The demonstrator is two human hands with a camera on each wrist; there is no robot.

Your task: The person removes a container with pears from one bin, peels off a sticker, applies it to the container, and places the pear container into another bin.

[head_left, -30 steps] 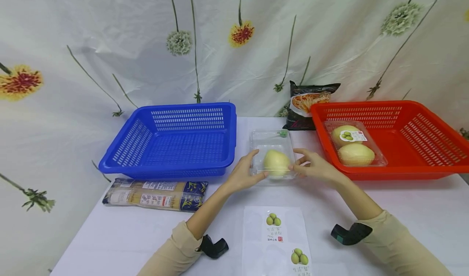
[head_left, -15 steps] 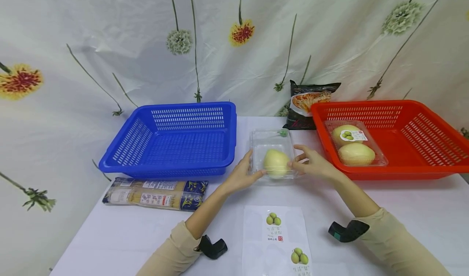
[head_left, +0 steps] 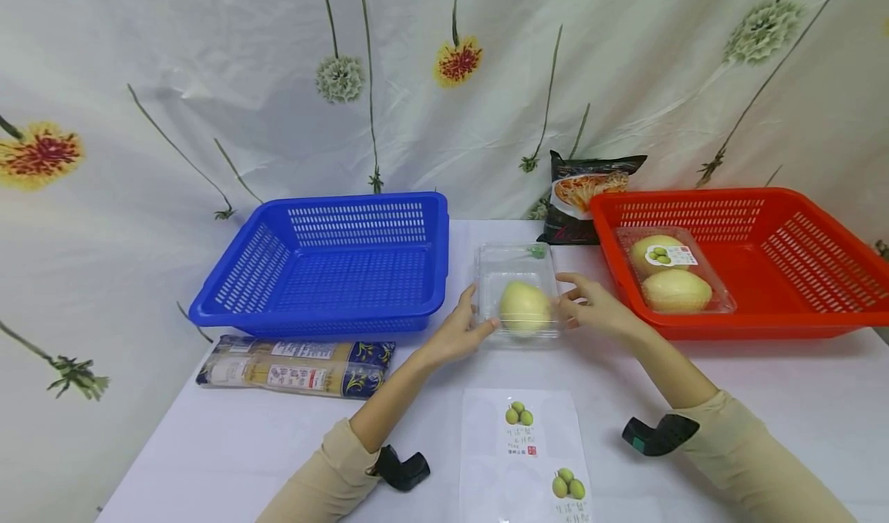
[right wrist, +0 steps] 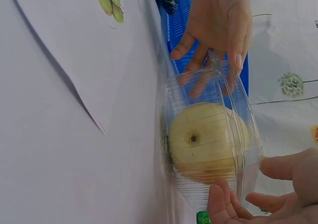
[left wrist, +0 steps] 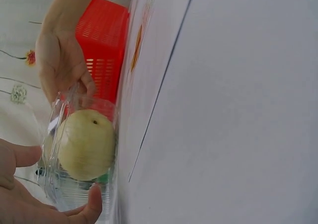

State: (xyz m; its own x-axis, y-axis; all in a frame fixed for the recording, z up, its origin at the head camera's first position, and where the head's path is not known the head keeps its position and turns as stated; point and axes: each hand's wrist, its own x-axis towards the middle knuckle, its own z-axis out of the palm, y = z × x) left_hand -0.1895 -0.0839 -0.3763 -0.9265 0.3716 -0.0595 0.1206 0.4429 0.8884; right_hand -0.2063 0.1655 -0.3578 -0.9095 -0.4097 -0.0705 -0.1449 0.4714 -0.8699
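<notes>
1 pear (head_left: 525,307) in clear clamshell (head_left: 501,278) on tbl (head_left: 194,446), btwn blue basket (head_left: 326,325) & red basket (head_left: 778,324) | L hand (head_left: 454,334) & R hand (head_left: 599,307) at its sides, fingers apart | risk: uneven squeeze may buckle clamshell, roll pear

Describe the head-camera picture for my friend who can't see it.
A person's left hand and right hand are at opposite sides of a clear plastic box with one pale yellow fruit inside, on a white tabletop. A blue basket stands to the left, a red basket holding two boxed fruits to the right, and a printed sheet lies in front.
</notes>
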